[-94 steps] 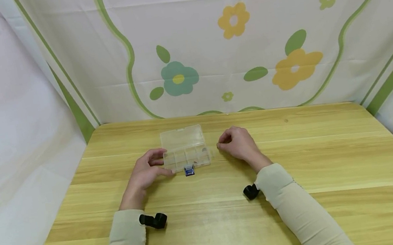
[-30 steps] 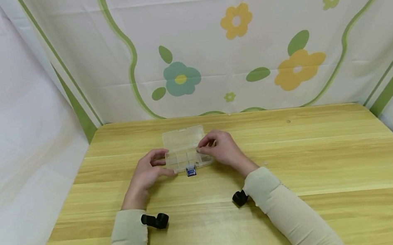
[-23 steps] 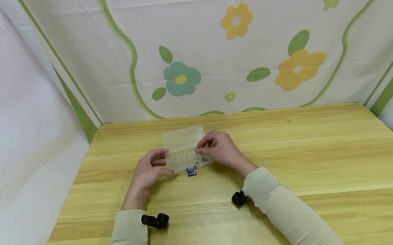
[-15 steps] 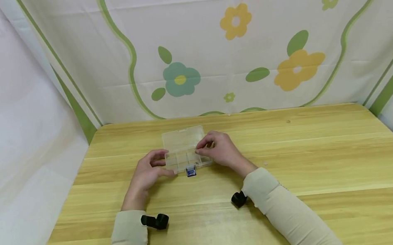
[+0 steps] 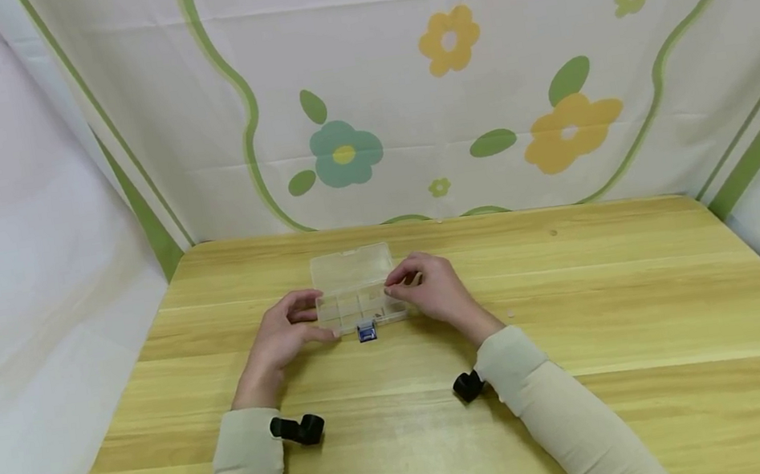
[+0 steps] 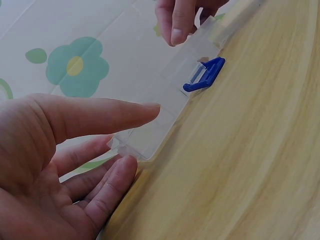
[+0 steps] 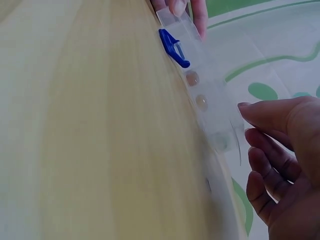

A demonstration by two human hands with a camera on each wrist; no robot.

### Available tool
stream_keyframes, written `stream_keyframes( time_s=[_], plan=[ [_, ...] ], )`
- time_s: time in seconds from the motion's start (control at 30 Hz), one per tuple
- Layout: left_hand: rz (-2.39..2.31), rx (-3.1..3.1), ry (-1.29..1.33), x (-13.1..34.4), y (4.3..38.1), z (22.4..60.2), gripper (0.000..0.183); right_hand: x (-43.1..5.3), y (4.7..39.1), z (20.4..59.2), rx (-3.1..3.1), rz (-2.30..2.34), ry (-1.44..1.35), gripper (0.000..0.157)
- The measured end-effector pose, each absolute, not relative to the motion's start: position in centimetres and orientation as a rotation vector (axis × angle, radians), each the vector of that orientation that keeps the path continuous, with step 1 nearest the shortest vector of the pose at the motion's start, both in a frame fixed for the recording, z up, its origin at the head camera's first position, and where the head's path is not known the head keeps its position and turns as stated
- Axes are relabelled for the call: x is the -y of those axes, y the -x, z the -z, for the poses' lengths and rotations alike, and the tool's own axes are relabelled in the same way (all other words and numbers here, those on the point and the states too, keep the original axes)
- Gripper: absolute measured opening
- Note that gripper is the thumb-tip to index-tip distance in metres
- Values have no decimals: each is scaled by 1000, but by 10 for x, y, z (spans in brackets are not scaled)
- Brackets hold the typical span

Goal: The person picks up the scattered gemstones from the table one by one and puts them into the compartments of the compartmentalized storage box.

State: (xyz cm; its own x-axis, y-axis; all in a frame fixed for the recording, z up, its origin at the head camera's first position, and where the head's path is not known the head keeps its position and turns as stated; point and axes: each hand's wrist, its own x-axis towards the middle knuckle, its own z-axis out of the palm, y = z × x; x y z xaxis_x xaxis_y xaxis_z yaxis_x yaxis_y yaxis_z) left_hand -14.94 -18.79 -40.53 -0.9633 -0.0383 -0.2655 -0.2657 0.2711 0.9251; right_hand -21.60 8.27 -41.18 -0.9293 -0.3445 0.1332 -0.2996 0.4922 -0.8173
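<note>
A clear plastic compartment box lies on the table with its lid tipped back and its blue latch at the front. My left hand holds the box's left end, thumb at the front corner and fingers at the back. Over the box's right part is my right hand, thumb and forefinger close together; I cannot tell whether they pinch anything. In the right wrist view two small brownish round pieces, one nearer the latch and another, show through the front compartments.
The wooden table runs back to a flowered cloth wall. A tiny pale piece lies right of my right wrist, and a small round piece sits farther back right. Black wrist cameras hang from both sleeves.
My right hand has come leftward from the table to over the box, then drawn back slightly right in the last half second. My left hand stays on the box.
</note>
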Motion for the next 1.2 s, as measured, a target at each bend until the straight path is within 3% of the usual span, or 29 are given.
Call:
stream_keyframes(
  time_s=[1.2],
  plan=[
    [-1758,-2348,318,188,152,404,76,-165,217,407,-2791,1366,413,12]
  ],
)
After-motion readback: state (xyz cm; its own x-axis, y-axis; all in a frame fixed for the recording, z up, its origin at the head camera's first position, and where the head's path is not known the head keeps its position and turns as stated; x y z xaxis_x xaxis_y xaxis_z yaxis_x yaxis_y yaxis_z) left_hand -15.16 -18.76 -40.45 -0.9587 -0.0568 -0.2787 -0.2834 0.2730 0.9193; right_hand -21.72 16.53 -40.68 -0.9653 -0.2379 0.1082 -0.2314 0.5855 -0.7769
